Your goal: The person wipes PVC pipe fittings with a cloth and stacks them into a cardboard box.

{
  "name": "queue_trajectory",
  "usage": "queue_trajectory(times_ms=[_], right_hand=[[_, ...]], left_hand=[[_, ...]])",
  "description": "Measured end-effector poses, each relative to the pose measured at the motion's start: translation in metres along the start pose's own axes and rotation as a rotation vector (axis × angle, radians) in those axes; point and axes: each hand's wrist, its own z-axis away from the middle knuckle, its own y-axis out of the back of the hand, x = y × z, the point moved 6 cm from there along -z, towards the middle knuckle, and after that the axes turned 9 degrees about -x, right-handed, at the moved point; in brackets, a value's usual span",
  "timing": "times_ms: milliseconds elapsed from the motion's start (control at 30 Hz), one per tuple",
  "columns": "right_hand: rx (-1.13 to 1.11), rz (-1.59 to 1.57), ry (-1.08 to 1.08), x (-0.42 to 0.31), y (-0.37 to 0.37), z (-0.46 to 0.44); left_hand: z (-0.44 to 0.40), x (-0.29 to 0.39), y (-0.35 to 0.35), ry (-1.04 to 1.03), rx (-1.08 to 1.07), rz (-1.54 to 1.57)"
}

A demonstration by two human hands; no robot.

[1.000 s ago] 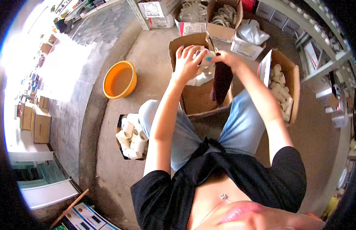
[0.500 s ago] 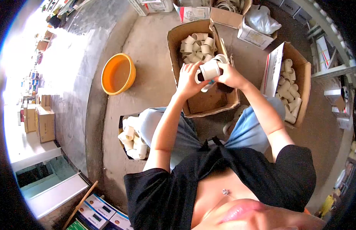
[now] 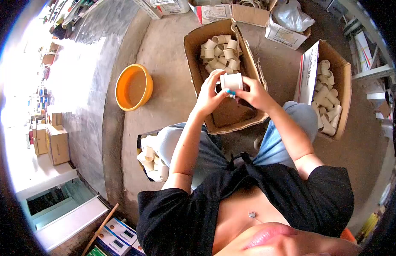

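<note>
Between my hands is a white plastic pipe fitting point(image 3: 232, 81), over the near half of a long cardboard box point(image 3: 219, 121). My left hand point(image 3: 209, 96) closes round its left end, thumb below. On the other end is my right hand point(image 3: 257, 94), its fingers also closed. Something dark shows under the right fingers, too hidden to name, and a small teal spot sits by the left thumb tip. Many white pipe fittings point(image 3: 219, 52) are heaped in the far half of this box.
On the right a second cardboard box point(image 3: 343, 91) holds more fittings. Others fill a container point(image 3: 153, 164) beside my left knee. An orange basin point(image 3: 134, 87) stands on the floor to the left. Boxes and a plastic bag point(image 3: 291, 17) line the far side.
The fitting in my hands has turned from a tilt to nearly level, and its side branch no longer shows. My hands stay on it. The whole view has shifted slightly.
</note>
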Motion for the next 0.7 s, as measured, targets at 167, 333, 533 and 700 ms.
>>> queue_trajectory(times_ms=[167,333,533,700], right_hand=[[0.0,0.002,-0.033,0.003,0.005,-0.012],[0.021,-0.607,-0.381,0.076,0.016,-0.01],[0.072,-0.201,-0.202,0.035,0.022,-0.011],[0.122,0.277,0.068,-0.01,0.01,-0.007]], left_hand=[[-0.004,0.003,0.0,0.006,0.005,-0.174],[-0.003,0.007,-0.014,-0.177,-0.051,-0.594],[-0.008,0.002,-0.002,-0.027,0.054,-0.368],[-0.008,-0.007,0.004,0.074,-0.088,-0.139]])
